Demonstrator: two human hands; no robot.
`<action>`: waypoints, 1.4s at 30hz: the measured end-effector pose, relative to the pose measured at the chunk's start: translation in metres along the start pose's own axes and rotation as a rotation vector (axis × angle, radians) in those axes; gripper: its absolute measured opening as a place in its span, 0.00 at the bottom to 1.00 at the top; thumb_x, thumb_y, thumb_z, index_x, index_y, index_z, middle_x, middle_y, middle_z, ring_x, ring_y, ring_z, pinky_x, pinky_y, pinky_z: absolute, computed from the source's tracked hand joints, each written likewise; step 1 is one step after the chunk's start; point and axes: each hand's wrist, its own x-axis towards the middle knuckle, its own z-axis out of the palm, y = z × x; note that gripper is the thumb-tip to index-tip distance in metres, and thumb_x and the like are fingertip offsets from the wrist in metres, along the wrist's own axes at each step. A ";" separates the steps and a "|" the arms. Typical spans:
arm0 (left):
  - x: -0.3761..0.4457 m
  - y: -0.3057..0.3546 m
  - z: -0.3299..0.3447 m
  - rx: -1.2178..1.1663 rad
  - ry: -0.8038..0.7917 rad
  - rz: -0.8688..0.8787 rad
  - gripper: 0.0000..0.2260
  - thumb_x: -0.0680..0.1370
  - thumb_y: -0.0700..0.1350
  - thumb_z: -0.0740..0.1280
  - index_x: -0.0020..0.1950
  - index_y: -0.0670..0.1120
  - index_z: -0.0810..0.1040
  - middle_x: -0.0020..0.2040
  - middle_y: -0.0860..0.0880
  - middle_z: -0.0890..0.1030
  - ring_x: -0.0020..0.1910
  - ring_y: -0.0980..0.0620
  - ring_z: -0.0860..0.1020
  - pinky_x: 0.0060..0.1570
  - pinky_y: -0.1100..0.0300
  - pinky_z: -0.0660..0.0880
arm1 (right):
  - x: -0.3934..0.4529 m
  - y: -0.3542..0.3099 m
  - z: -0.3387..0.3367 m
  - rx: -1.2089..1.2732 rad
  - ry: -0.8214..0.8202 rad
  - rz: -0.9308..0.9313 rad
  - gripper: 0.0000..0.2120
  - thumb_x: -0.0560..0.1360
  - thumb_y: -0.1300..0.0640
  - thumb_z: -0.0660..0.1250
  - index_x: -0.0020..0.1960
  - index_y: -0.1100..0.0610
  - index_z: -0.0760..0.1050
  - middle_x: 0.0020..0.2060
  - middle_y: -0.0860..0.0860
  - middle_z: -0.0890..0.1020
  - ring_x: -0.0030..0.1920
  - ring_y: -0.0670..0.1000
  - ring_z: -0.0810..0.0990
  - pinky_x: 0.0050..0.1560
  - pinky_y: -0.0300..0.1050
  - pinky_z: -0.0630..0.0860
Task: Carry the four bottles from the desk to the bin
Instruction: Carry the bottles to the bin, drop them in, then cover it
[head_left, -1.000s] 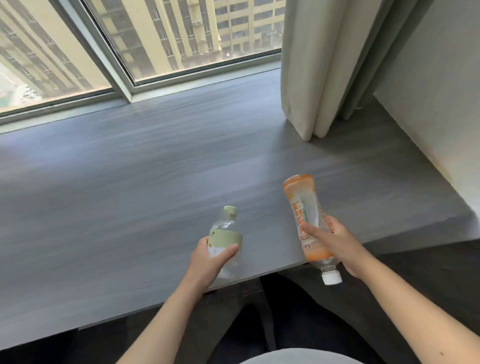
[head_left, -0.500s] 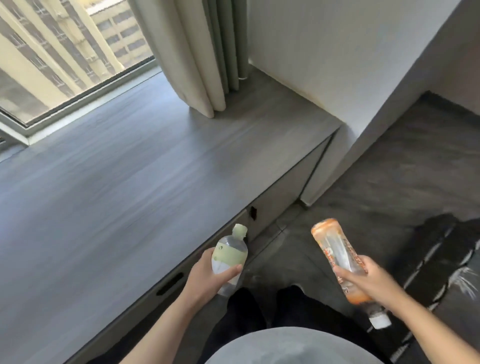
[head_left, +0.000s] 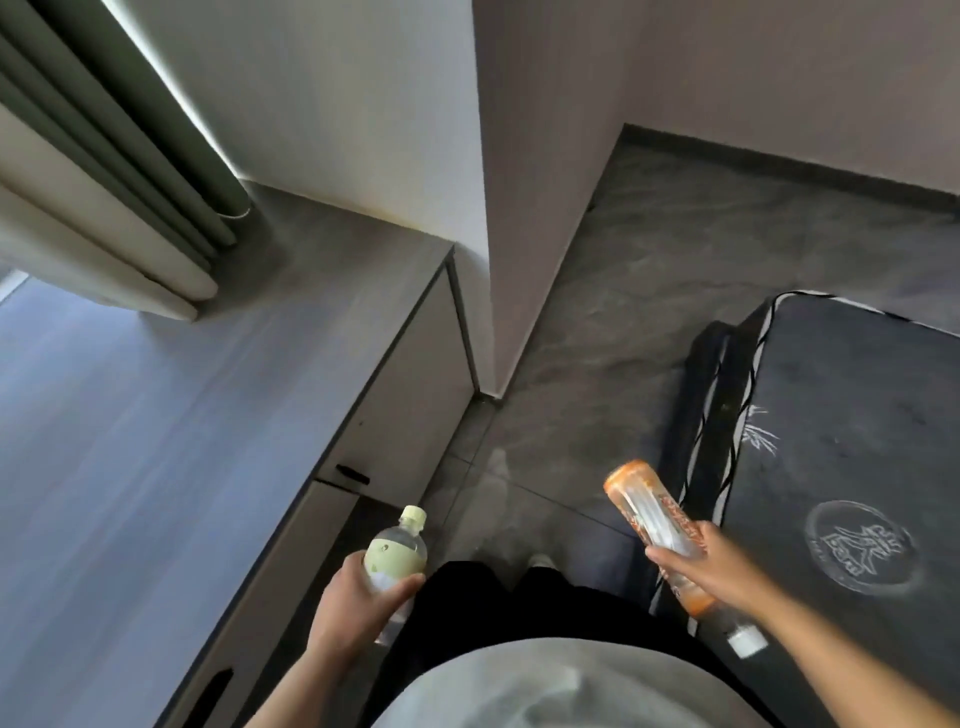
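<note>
Bedroom: mattress (head_left: 841, 467) on floor, curtain (head_left: 104, 208), built-in desk (head_left: 156, 415).

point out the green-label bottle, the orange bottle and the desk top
clear plastic bottle with pale green label (head_left: 393, 555), head view, on the label
clear plastic bottle with orange label (head_left: 655, 521), head view, mid body
grey wood-grain desk top (head_left: 171, 441), head view, bare surface

Print on the orange bottle (head_left: 655, 521) and mattress (head_left: 852, 467) is unreadable.
</note>
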 end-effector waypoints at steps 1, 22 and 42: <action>0.002 0.002 0.001 0.011 0.000 -0.002 0.31 0.63 0.61 0.73 0.59 0.45 0.71 0.47 0.50 0.79 0.43 0.52 0.76 0.36 0.61 0.69 | 0.000 0.000 -0.003 0.011 0.004 0.002 0.23 0.65 0.45 0.75 0.52 0.54 0.69 0.48 0.52 0.80 0.48 0.53 0.80 0.47 0.46 0.75; 0.125 0.142 -0.010 0.353 -0.205 0.168 0.33 0.63 0.61 0.73 0.61 0.44 0.69 0.56 0.44 0.79 0.55 0.44 0.76 0.45 0.56 0.71 | 0.009 0.102 -0.007 0.167 0.161 0.460 0.51 0.53 0.30 0.73 0.69 0.56 0.67 0.62 0.58 0.77 0.59 0.60 0.78 0.63 0.55 0.72; 0.200 0.325 0.045 0.326 -0.196 0.070 0.34 0.63 0.60 0.75 0.60 0.41 0.72 0.55 0.42 0.79 0.55 0.41 0.77 0.50 0.53 0.73 | 0.137 0.008 -0.212 0.217 0.170 0.316 0.25 0.70 0.42 0.70 0.59 0.58 0.74 0.46 0.56 0.83 0.46 0.55 0.82 0.48 0.48 0.77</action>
